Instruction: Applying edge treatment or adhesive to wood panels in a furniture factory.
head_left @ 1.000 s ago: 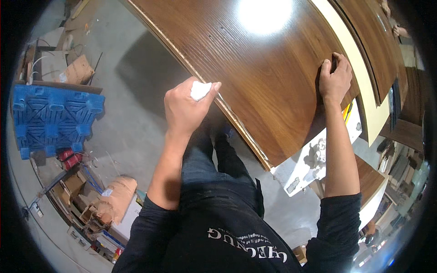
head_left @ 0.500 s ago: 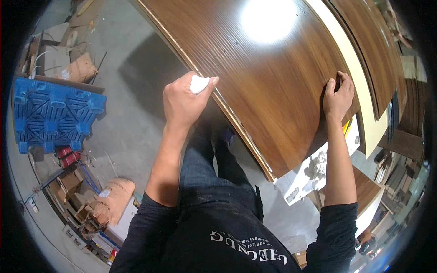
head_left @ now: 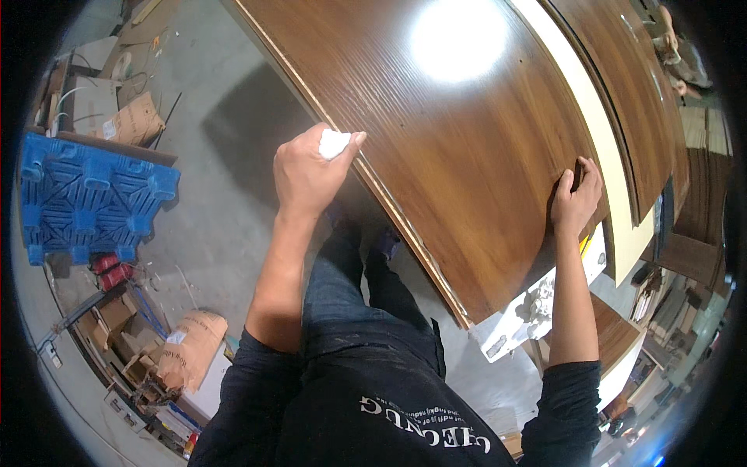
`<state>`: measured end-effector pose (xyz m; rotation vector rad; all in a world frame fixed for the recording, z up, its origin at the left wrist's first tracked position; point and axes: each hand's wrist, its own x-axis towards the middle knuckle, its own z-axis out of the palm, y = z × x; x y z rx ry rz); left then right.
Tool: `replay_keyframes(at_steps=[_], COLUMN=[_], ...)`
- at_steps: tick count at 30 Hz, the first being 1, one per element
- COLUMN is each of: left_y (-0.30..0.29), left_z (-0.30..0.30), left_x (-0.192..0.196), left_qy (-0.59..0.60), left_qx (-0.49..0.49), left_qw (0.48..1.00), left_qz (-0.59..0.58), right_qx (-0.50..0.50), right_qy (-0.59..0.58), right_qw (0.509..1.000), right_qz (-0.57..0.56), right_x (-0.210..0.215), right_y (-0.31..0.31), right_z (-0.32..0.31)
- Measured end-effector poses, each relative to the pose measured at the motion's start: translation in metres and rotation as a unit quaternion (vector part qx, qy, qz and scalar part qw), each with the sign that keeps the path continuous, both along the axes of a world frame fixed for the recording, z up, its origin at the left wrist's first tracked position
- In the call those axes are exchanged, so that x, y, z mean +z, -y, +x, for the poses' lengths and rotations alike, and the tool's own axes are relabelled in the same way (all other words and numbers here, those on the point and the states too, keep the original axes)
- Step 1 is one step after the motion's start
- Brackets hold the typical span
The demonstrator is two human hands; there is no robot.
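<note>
My left hand (head_left: pixel 307 167) is closed around a crumpled white rag (head_left: pixel 334 144). It is at the near left edge of a wood-grain panel (head_left: pixel 459 187), with the thumb against the edge. The panel has a dark brown glossy top and a pale, raw-looking long edge. My right hand (head_left: pixel 574 201) rests on the panel's right part, near its far side, with thumb and fingers apart. A dark gap or shadow shows between them.
Right of the panel lie a cream board (head_left: pixel 622 194) and another brown panel (head_left: pixel 615 101). Crumpled white material (head_left: pixel 537 303) sits on a white surface below. At left are a blue plastic pallet (head_left: pixel 93 194), a paper sack (head_left: pixel 193 350) and grey floor (head_left: pixel 226 202).
My left hand has shifted slightly left with the rag, near the panel edge. My right hand appears lower in the view, and the panel's near corner also sits a little lower.
</note>
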<state>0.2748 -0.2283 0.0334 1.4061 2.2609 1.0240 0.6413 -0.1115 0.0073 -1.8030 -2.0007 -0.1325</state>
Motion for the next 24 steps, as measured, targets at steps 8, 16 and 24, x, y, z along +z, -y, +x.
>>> replay_keyframes(at_steps=[8, 16, 24], left_y=[-0.019, -0.034, -0.050], left_z=[-0.032, -0.057, -0.080], left_x=[-0.004, -0.011, -0.012], left_qy=[0.028, 0.086, 0.056], left_qx=[0.014, 0.001, -0.014], left_qw=[0.999, 0.996, 0.998], left_qz=[-0.015, -0.032, 0.001], right_qx=[0.011, 0.002, 0.004], right_qy=[0.002, 0.000, 0.009], right_qw=[1.000, 1.000, 1.000], right_qz=[-0.005, -0.019, -0.025], right_x=[-0.001, 0.000, 0.001], right_y=[0.004, 0.004, 0.004], right_z=[0.005, 0.003, 0.005])
